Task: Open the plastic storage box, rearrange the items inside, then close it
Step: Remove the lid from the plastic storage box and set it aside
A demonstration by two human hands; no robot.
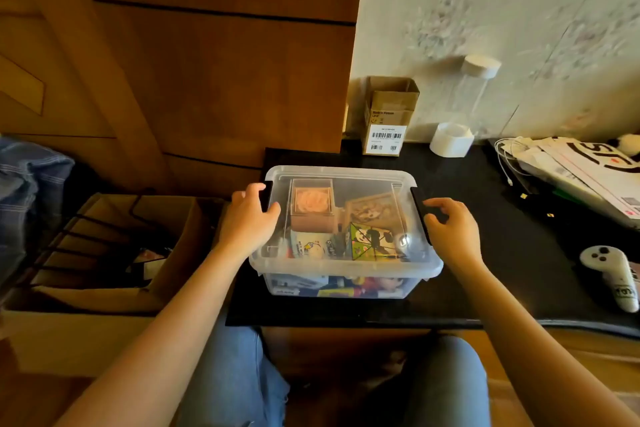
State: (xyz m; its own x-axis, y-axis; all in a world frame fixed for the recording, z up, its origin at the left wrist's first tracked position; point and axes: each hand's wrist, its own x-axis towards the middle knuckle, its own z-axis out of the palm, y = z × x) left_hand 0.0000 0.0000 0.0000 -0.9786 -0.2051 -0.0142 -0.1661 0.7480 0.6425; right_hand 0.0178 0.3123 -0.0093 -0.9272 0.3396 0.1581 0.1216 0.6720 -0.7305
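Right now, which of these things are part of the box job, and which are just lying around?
Part of the job:
box
lid
left clip, left hand gripping it
right clip, right hand touching it
items inside

Just lying about:
carton
white roll
jar
controller
cable
papers

A wooden panelled cabinet point(214, 73) stood left of a pale floral-patterned wall point(502, 10). A black tabletop point(485, 281) spanned below, over wooden flooring point(346, 350).
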